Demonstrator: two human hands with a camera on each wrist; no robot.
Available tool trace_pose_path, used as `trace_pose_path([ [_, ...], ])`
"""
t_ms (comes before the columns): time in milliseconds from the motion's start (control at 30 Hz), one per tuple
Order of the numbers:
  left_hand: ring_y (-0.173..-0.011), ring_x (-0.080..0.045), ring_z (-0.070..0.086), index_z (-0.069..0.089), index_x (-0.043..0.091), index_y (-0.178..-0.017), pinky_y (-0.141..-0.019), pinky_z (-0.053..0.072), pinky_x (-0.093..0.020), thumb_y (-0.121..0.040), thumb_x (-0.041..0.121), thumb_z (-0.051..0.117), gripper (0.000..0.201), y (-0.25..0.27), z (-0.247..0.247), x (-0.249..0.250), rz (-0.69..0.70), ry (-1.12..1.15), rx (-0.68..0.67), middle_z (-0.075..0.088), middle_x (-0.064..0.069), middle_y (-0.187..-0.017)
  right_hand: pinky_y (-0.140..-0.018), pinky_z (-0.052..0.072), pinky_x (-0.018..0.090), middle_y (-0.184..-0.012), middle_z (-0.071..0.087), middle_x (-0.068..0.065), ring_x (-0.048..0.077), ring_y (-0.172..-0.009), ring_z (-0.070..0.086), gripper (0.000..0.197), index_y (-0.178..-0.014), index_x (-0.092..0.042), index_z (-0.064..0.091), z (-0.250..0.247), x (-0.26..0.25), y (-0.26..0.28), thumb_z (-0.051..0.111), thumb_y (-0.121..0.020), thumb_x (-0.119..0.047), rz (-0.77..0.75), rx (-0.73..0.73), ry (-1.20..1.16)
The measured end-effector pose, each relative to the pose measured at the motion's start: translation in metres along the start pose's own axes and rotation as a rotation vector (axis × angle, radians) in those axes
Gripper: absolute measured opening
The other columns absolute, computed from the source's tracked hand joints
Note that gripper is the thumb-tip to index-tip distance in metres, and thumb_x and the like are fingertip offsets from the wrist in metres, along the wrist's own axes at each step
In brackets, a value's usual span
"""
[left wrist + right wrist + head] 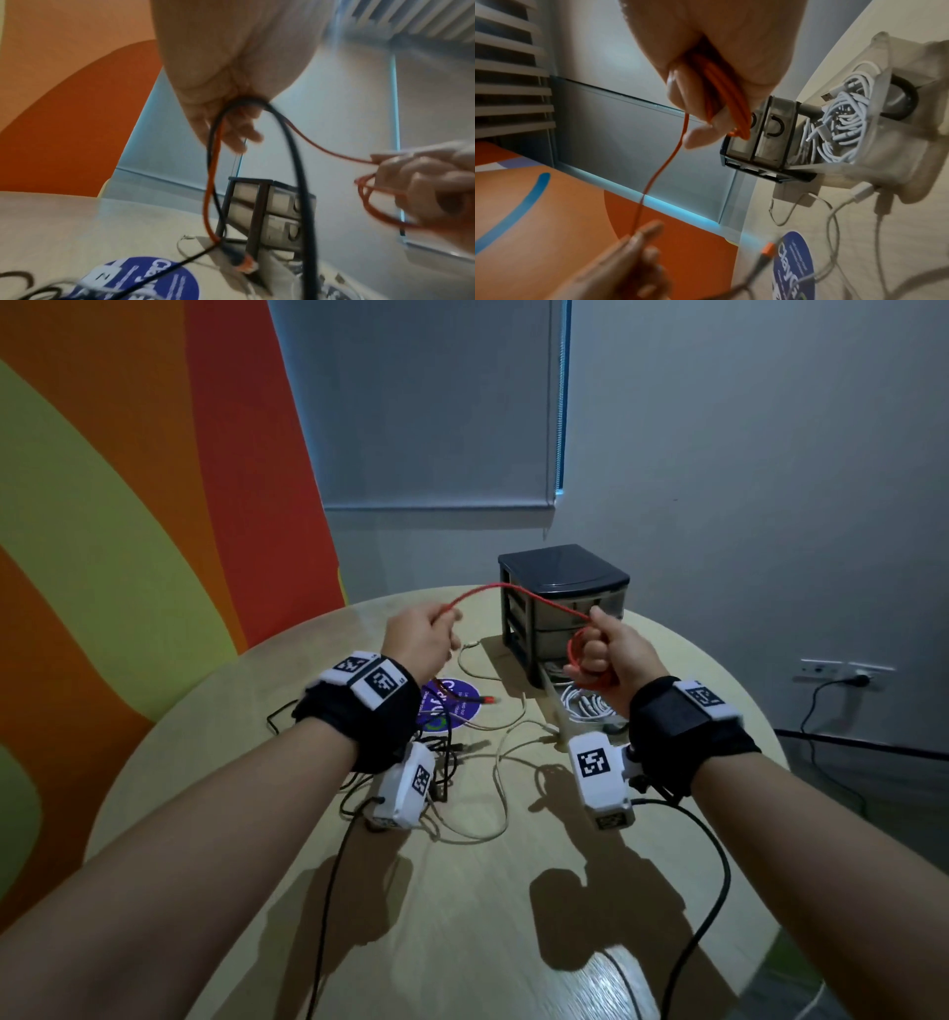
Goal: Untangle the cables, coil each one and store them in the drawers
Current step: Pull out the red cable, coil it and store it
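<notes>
Both forearms reach fwd, raised, wrists in black straps w/ cameras. Left hand (418, 634) curls, fingertips (240, 135) apparently pinching the red cable (518, 592). Right hand (611, 649) in fist, grip closed round its coiled loops.

Right hand (608, 654) gripping red cable (534, 594) coils, left hand (418, 636) pinching the strand arching between them (over the bench (462, 891)); white cables (585, 706) lying in the open bottom drawer (557, 711).
</notes>
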State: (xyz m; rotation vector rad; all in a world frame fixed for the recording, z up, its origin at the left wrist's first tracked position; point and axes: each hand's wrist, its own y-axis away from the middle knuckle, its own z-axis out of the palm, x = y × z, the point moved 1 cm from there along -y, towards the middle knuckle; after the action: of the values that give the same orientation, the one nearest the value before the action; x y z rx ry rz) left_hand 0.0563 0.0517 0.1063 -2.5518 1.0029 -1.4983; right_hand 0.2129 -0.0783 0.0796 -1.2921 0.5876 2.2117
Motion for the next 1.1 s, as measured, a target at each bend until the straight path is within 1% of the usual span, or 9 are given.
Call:
trace_pose_path([
  [200, -0.093, -0.010, 0.059, 0.068, 0.014, -0.112, -0.079, 0.040, -0.015, -0.094, 0.017, 0.052, 0.024, -0.010, -0.012, 0.027, 0.207, -0.016, 0.172, 0.068, 0.000, -0.102, -0.050, 0.042, 0.025, -0.035, 0.026, -0.009, 0.008, -0.031, 0.026, 0.044, -0.062, -0.019, 0.033, 0.011, 0.013, 0.008, 0.026, -0.102, -0.035, 0.186, -0.210, -0.007],
  [400, -0.097, -0.022, 0.062, 0.072, 0.015, -0.105, -0.077, 0.039, -0.019, -0.091, 0.017, 0.057, 0.021, -0.006, -0.009, 0.025, 0.163, -0.316, -0.013, 0.070, -0.007, -0.103, -0.066, 0.048, 0.031, -0.043, 0.035, -0.005, 0.012, -0.040, 0.039, 0.044, -0.063, -0.017, 0.034, 0.012, 0.014, 0.014, 0.024, -0.102, -0.034, 0.194, -0.299, 0.008],
  [467, -0.095, -0.020, 0.061, 0.073, 0.014, -0.102, -0.077, 0.037, -0.019, -0.089, 0.017, 0.058, 0.020, -0.002, -0.006, 0.022, 0.159, -0.359, -0.069, 0.071, -0.007, -0.101, -0.074, 0.046, 0.032, -0.053, 0.047, -0.001, 0.015, -0.055, 0.052, 0.043, -0.064, -0.015, 0.037, 0.012, 0.015, 0.015, 0.024, -0.102, -0.032, 0.194, -0.328, 0.015],
  [567, -0.091, -0.020, 0.062, 0.075, 0.012, -0.098, -0.077, 0.043, -0.023, -0.087, 0.014, 0.058, 0.020, 0.003, 0.000, 0.022, 0.156, -0.424, -0.176, 0.072, -0.008, -0.096, -0.070, 0.044, 0.026, -0.072, 0.064, 0.002, 0.018, -0.079, 0.058, 0.037, -0.072, -0.013, 0.047, 0.011, 0.017, 0.015, 0.028, -0.101, -0.026, 0.200, -0.359, 0.112],
  [667, -0.089, -0.019, 0.063, 0.075, 0.012, -0.097, -0.072, 0.042, -0.023, -0.087, 0.014, 0.058, 0.020, 0.008, 0.004, 0.027, 0.189, -0.528, -0.292, 0.072, -0.006, -0.093, -0.062, 0.037, 0.023, -0.079, 0.070, -0.002, 0.015, -0.080, 0.054, 0.029, -0.078, -0.015, 0.051, 0.013, 0.020, 0.016, 0.033, -0.100, -0.022, 0.194, -0.380, 0.169],
  [733, -0.072, -0.013, 0.060, 0.076, 0.013, -0.096, -0.060, 0.038, -0.018, -0.087, 0.019, 0.061, 0.018, 0.011, 0.007, 0.030, 0.209, -0.566, -0.359, 0.070, -0.002, -0.079, -0.059, 0.038, 0.021, -0.077, 0.071, -0.003, 0.013, -0.073, 0.054, 0.024, -0.080, -0.016, 0.051, 0.016, 0.020, 0.017, 0.036, -0.098, -0.019, 0.178, -0.368, 0.161],
  [867, -0.048, -0.006, 0.041, 0.076, 0.010, -0.087, -0.044, 0.028, -0.014, -0.083, 0.022, 0.067, 0.015, 0.016, 0.010, 0.035, 0.215, -0.566, -0.446, 0.048, 0.008, -0.050, -0.095, 0.041, 0.036, -0.083, 0.073, 0.005, 0.018, -0.077, 0.061, 0.023, -0.079, -0.013, 0.050, 0.020, 0.023, 0.012, 0.037, -0.097, -0.016, 0.145, -0.353, 0.094],
  [1000, -0.049, -0.008, 0.042, 0.076, 0.013, -0.082, -0.040, 0.028, -0.012, -0.078, 0.022, 0.071, 0.011, 0.014, 0.002, 0.037, 0.197, -0.571, -0.474, 0.049, 0.005, -0.051, -0.057, 0.040, 0.021, -0.092, 0.068, 0.009, 0.015, -0.071, 0.058, 0.029, -0.072, -0.016, 0.042, 0.027, 0.023, 0.015, 0.028, -0.097, -0.015, 0.063, -0.307, 0.151],
  [1100, -0.057, -0.006, 0.048, 0.077, 0.013, -0.082, -0.048, 0.033, -0.013, -0.079, 0.026, 0.072, 0.015, 0.016, 0.000, 0.035, 0.165, -0.553, -0.560, 0.062, 0.000, -0.062, -0.064, 0.036, 0.029, -0.100, 0.069, 0.009, 0.013, -0.075, 0.063, 0.030, -0.068, -0.017, 0.041, 0.030, 0.022, 0.015, 0.028, -0.095, -0.012, -0.027, -0.272, 0.121],
])
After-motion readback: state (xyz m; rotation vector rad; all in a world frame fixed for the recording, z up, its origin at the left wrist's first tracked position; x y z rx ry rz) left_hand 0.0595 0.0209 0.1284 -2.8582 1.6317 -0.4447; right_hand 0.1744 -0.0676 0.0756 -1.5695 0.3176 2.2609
